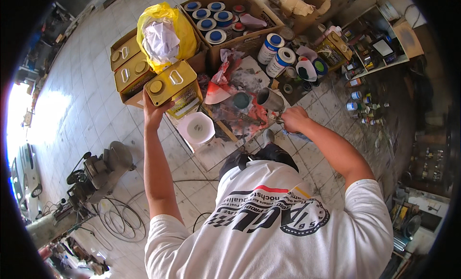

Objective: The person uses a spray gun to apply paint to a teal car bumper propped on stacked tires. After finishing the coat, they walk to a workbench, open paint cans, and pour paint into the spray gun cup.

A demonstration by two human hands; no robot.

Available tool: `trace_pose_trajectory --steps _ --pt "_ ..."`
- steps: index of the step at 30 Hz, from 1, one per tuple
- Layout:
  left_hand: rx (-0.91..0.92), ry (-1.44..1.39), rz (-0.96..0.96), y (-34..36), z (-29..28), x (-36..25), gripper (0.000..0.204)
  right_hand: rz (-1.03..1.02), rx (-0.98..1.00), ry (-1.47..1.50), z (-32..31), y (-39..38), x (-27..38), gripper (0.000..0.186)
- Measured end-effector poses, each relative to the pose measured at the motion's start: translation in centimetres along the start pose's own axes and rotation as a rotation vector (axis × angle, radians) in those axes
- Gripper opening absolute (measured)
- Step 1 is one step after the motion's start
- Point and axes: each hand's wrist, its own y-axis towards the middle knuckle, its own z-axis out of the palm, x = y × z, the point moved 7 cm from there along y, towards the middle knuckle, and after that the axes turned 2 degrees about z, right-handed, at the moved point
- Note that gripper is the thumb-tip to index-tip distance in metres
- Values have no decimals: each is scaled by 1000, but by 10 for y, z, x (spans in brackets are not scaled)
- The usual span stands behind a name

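My left hand [154, 111] is closed on the near left corner of a gold rectangular metal can [185, 102], which has a round cap and a white carrying handle on top. Just below that can, a white paper cone [196, 128] stands on the work surface. My right hand [294, 119] is wrapped round what looks like a spray gun with a grey metal cup [270, 100]; its grip is mostly hidden by my fingers. Between my hands lies a paint-stained surface [249, 79] smeared red and grey, bearing a white-and-red paper cone [216, 93] and a dark round lid [241, 100].
More gold cans [134, 71] sit in a carton at left, beside a yellow bag [181, 35] of crumpled paper. A cardboard box [261, 31] of blue-capped tins stands behind. Two white-and-blue tins [281, 62] are at right. A compressor [103, 166] and a coiled hose [120, 221] occupy the left floor.
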Motion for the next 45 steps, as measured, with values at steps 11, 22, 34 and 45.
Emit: trace_pose_trajectory --steps 11,22,34,45 --pt "-97 97 9 -7 -11 15 108 -66 347 -463 -41 65 57 32" --pt "-103 211 134 -12 -10 19 125 88 520 -811 -45 91 85 35" --pt "47 553 291 9 45 -82 114 102 -63 -5 -34 14 15 27" --pt "764 929 352 41 153 -181 126 -99 -465 201 -54 34 52 26"
